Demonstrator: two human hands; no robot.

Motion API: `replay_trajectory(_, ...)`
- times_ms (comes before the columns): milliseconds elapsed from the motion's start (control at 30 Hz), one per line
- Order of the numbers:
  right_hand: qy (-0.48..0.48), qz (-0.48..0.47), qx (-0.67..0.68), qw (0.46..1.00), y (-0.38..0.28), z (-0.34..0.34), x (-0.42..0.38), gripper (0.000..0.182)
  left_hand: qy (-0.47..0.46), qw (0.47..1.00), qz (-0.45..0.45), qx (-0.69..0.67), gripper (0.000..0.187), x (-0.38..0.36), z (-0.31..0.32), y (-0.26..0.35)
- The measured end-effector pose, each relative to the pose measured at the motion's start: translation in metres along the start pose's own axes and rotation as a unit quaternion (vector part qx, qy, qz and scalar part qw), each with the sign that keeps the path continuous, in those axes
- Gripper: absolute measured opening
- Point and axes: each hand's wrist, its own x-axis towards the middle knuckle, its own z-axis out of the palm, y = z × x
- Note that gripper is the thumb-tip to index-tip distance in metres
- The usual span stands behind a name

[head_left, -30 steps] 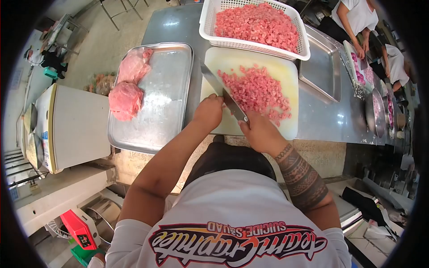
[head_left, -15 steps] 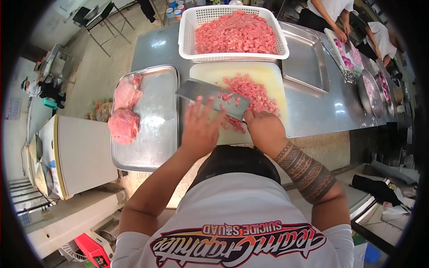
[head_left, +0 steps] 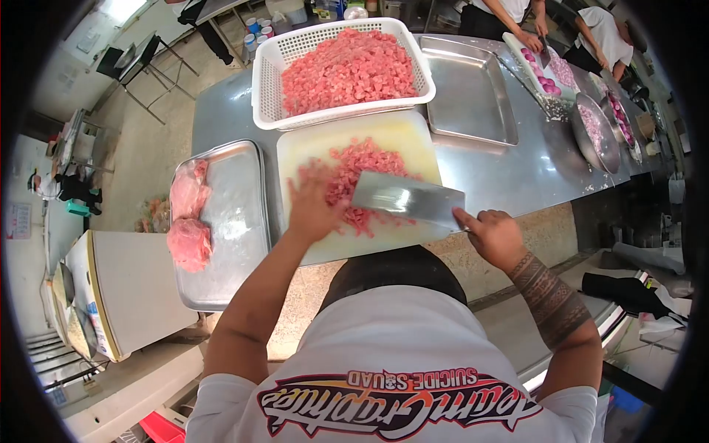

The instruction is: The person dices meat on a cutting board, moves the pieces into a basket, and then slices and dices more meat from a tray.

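Pink diced meat (head_left: 360,171) lies heaped mid-board on a pale yellow cutting board (head_left: 402,136), which sits at the near edge of the steel desk (head_left: 509,173). Left hand (head_left: 314,207) rests flat on the near-left part of the pile, fingers (head_left: 304,179) spread wide, gripping nothing; motion blur softens their outline. Right hand (head_left: 493,235) sits past the board's near-right corner, over the desk's front edge, fingers curled tight round the handle of a cleaver (head_left: 408,199). Broad blade lies nearly flat, face up, over the near side of the pile, tip towards the left hand and close beside it; contact between blade and meat cannot be made out.

White plastic basket (head_left: 266,111) touches the board's far edge, heaped with the same pink cubes. Left of the board, a steel tray (head_left: 236,214) carries two raw meat slabs (head_left: 188,221) along its left side. Empty-looking steel pan (head_left: 469,96) stands right of the basket. At the desk's far right end, other people's hands work at another board (head_left: 535,63).
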Motion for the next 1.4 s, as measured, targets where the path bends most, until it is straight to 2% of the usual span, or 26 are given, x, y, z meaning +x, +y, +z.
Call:
replay_trajectory(67, -0.009, 0.067, 0.069, 0.995, 0.021, 0.02, -0.007, 0.052, 0.085, 0.989, -0.09, -0.078, 0.091, 0.01, 0.023, -0.032)
replay_trajectory(100, -0.011, 0.098, 0.085, 0.991, 0.028, 0.028, -0.001, 0.052, 0.083, 0.988, -0.09, -0.098, 0.091, 0.018, 0.033, -0.034)
replay_trajectory(167, -0.006, 0.1, 0.12, 0.988, 0.037, 0.048, 0.026, 0.052, 0.081, 0.983, -0.091, -0.136, 0.092, 0.035, 0.046, -0.029)
replay_trajectory(267, -0.023, 0.099, 0.172, 0.98, 0.022, 0.067, 0.08, 0.053, 0.004, 0.991, 0.018, -0.131, 0.089, 0.05, 0.044, 0.029)
replay_trajectory(367, -0.04, 0.071, 0.279, 0.957, -0.011, 0.051, 0.109, 0.054, -0.013, 0.98, -0.002, -0.199, 0.086, 0.051, 0.046, 0.049)
replay_trajectory(433, -0.065, 0.053, 0.303, 0.949, -0.014, 0.04, 0.107, 0.055, 0.026, 0.977, -0.016, -0.213, 0.084, 0.034, 0.033, 0.038)
replay_trajectory(533, -0.122, 0.063, 0.388, 0.911, 0.03, 0.022, 0.087, 0.045, 0.124, 0.975, -0.069, -0.172, 0.084, -0.011, 0.026, -0.003)
replay_trajectory(567, -0.071, 0.063, 0.449, 0.888, 0.047, 0.034, 0.074, 0.035, 0.118, 0.98, -0.067, -0.144, 0.089, -0.026, 0.027, -0.006)
replay_trajectory(667, -0.121, 0.183, 0.555, 0.803, 0.084, 0.033, 0.036, 0.031, 0.091, 0.99, -0.044, -0.1, 0.109, -0.045, 0.031, 0.002)
replay_trajectory(733, -0.119, 0.227, 0.552, 0.794, 0.096, 0.051, 0.015, 0.026, 0.056, 0.99, -0.01, -0.126, 0.125, -0.04, 0.04, 0.038)
replay_trajectory(833, -0.138, 0.265, 0.571, 0.765, 0.099, 0.07, 0.003, 0.021, 0.078, 0.985, 0.012, -0.154, 0.142, -0.028, 0.055, 0.099)
replay_trajectory(933, -0.145, 0.259, 0.589, 0.751, 0.076, 0.076, 0.01, 0.021, 0.124, 0.986, 0.008, -0.113, 0.14, -0.018, 0.076, 0.127)
replay_trajectory(1000, -0.137, 0.243, 0.615, 0.738, 0.054, 0.085, 0.023, 0.023, 0.124, 0.991, -0.024, -0.039, 0.132, -0.013, 0.082, 0.154)
replay_trajectory(1100, -0.109, 0.158, 0.606, 0.772, 0.029, 0.138, 0.039, 0.025, 0.146, 0.987, -0.064, 0.017, 0.115, -0.005, 0.085, 0.18)
replay_trajectory(1133, -0.137, 0.167, 0.606, 0.765, 0.015, 0.128, 0.044, 0.026, 0.157, 0.984, -0.076, 0.026, 0.109, -0.005, 0.085, 0.184)
replay_trajectory(1200, -0.192, 0.181, 0.605, 0.751, -0.009, 0.109, 0.051, 0.026, 0.206, 0.977, -0.064, -0.006, 0.099, -0.002, 0.09, 0.178)
replay_trajectory(1233, -0.182, 0.155, 0.615, 0.752, -0.014, 0.11, 0.051, 0.026, 0.23, 0.971, -0.058, -0.021, 0.095, -0.001, 0.092, 0.174)
replay_trajectory(1300, -0.158, 0.104, 0.633, 0.751, -0.023, 0.113, 0.048, 0.026, 0.235, 0.968, -0.071, -0.044, 0.092, -0.004, 0.093, 0.173)
replay_trajectory(1400, -0.198, 0.109, 0.642, 0.732, -0.019, 0.119, 0.044, 0.025, 0.241, 0.967, -0.069, -0.054, 0.09, -0.005, 0.088, 0.176)
